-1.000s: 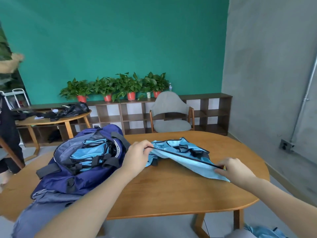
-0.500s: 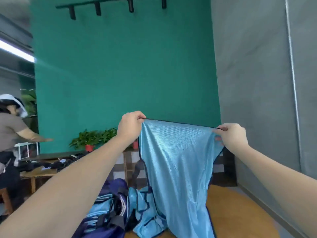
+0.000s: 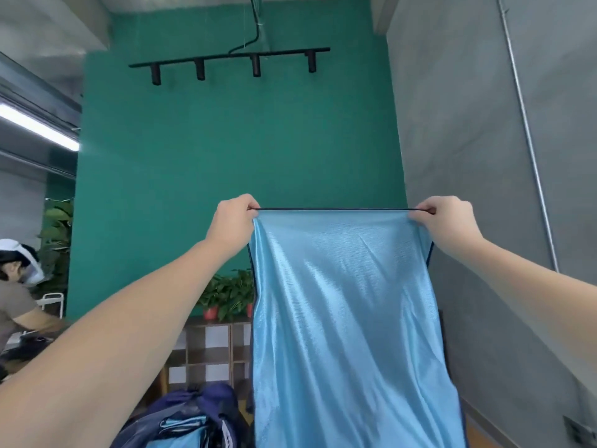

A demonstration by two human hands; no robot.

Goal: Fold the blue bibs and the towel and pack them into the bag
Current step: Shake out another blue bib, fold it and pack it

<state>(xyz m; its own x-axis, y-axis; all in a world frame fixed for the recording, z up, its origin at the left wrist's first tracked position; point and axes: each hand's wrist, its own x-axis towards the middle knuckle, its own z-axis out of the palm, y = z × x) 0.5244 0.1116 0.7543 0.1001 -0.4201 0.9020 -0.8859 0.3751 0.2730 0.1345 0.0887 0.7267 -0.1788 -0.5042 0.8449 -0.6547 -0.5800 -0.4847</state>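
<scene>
Blue bib: the blue bib [image 3: 345, 318] hangs in mid-air in the centre-right of the view, held up by its top corners, with its dark-trimmed top edge pulled taut and level.
Long axis: vertical; the cloth runs straight down from the top edge, the shiny face towards the camera.
Cut off: the bib's lower end runs out of the bottom of the frame, so its full length and shape cannot be told.
Left hand: the left hand [image 3: 231, 223] is clamped on the bib's top left corner, fingers curled round the trim.
Right hand: the right hand [image 3: 444, 221] pinches the top right corner in the same way; the fingertips are hidden behind the cloth.
Bag: the dark blue bag [image 3: 190, 418] sits low and left of the bib, partly cut by the frame edge, with light blue fabric showing inside; what that fabric is cannot be made out.
Behind: a wooden shelf [image 3: 210, 350] with potted plants [image 3: 226, 294] on top stands against the green wall [image 3: 232, 156], partly hidden by the bib.
Far left: another person [image 3: 16, 295] is cut by the frame edge.
</scene>
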